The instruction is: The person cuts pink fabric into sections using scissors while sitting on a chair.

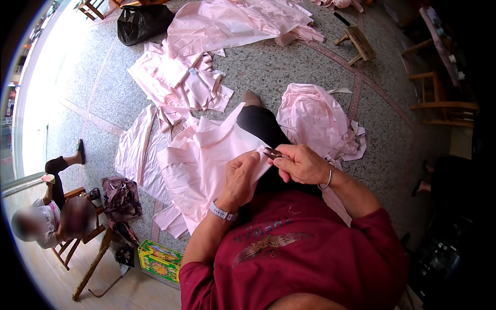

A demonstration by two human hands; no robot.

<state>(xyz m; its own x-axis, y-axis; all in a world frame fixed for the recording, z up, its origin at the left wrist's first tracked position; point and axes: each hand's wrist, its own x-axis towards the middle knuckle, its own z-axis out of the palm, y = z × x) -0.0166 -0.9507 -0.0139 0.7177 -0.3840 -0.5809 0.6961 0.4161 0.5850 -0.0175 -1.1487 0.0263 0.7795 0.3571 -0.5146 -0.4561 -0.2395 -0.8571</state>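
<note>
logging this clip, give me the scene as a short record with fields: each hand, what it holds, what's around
left hand: pinches the edge of a pink garment piece on the lap
right hand: holds a small dark cutting tool at that same edge; exact kind too small to tell
wrists: watch on left, bracelet on right
floor: speckled stone floor with more pink fabric pieces, black bag, small wooden stool
nearby: seated person at left, green box

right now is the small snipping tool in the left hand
No, the small dark snipping tool is pinched in the right hand, while the left hand grips the edge of the pink fabric.
</note>
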